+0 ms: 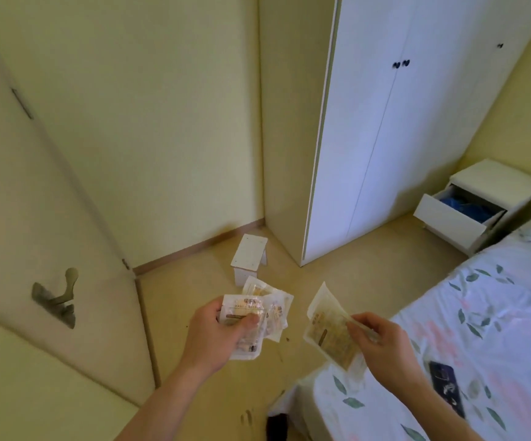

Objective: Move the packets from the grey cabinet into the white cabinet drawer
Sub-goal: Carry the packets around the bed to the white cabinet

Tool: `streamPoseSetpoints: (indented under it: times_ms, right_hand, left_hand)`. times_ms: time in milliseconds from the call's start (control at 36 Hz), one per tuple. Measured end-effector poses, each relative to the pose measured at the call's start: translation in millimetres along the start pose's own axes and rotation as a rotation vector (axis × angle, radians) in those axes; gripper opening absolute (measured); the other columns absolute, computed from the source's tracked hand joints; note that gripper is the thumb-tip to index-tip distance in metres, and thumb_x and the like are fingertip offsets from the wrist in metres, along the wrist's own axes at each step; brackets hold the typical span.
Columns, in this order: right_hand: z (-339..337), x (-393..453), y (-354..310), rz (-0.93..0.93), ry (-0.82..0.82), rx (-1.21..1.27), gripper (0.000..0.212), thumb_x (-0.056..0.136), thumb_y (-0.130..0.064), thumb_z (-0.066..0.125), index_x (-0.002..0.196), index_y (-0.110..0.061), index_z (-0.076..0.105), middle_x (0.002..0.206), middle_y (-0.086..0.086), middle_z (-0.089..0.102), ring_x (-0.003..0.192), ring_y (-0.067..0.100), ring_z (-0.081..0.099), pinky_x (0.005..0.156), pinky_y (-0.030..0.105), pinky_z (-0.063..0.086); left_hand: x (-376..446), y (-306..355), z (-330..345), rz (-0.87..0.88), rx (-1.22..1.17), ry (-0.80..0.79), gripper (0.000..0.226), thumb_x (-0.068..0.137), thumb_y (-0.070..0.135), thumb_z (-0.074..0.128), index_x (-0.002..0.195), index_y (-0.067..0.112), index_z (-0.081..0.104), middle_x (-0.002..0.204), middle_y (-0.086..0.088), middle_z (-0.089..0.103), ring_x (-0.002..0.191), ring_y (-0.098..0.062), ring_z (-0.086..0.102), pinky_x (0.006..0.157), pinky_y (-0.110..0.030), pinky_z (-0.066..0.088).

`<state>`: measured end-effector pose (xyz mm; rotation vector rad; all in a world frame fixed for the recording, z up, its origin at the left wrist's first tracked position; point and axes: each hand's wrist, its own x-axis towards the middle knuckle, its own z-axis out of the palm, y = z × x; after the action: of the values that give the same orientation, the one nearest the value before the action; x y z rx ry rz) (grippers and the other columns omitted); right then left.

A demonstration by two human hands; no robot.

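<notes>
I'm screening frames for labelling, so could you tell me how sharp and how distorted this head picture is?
Head view: wide-angle bending bows the wardrobe and door edges; soft overall, with print on the packets in the left hand barely legible; yellowish cast; the open drawer is small but clear.

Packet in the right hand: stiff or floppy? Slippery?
Probably floppy: the packet in the right hand is pinched at one edge and its free corner bends upward. Likely light, since a fingertip grip holds it out flat. Its film looks glossy, so it may slide; the left hand clamps a fanned stack under the thumb.
</notes>
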<state>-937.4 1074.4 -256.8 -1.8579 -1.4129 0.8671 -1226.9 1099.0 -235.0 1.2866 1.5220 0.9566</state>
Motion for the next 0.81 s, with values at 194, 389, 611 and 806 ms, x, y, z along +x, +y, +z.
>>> streamPoseSetpoints:
  times_ms: [194, 389, 611, 806]
  right_hand:
    - [26, 102, -9, 0.061, 0.032, 0.072, 0.013, 0.095, -0.034, 0.064, 0.086, -0.038, 0.072, 0.078, -0.023, 0.072, 0.072, 0.000, 0.067, 0.066, 0.023, 0.053]
    - [32, 204, -29, 0.131, 0.046, 0.194, 0.015, 0.095, -0.026, 0.066, 0.082, -0.031, 0.073, 0.074, -0.022, 0.072, 0.072, -0.007, 0.064, 0.061, 0.015, 0.042]
    - [4, 324, -54, 0.114, 0.134, 0.190, 0.015, 0.096, -0.027, 0.065, 0.084, -0.032, 0.073, 0.078, -0.025, 0.071, 0.072, -0.005, 0.065, 0.063, 0.021, 0.045]
    - [-23, 404, -46, 0.183, 0.289, 0.169, 0.015, 0.096, -0.029, 0.066, 0.083, -0.033, 0.073, 0.078, -0.027, 0.070, 0.074, -0.008, 0.064, 0.064, 0.021, 0.046]
  left_hand:
    - [116, 13, 0, -0.002, 0.046, -0.047, 0.021, 0.080, 0.022, 0.085, 0.099, 0.022, 0.075, 0.092, 0.009, 0.079, 0.082, -0.009, 0.076, 0.066, -0.027, 0.061]
    - [222, 44, 5, -0.024, 0.081, -0.083, 0.020, 0.081, 0.017, 0.084, 0.098, 0.021, 0.075, 0.090, 0.008, 0.079, 0.078, -0.009, 0.076, 0.060, -0.021, 0.058]
    - [348, 80, 36, 0.002, 0.084, -0.126, 0.014, 0.082, 0.019, 0.083, 0.094, 0.021, 0.076, 0.087, 0.009, 0.079, 0.076, -0.008, 0.075, 0.057, -0.020, 0.056]
    - [465, 103, 89, -0.002, 0.114, -0.277, 0.017, 0.081, 0.021, 0.084, 0.096, 0.021, 0.076, 0.091, 0.007, 0.079, 0.079, -0.008, 0.075, 0.063, -0.026, 0.060]
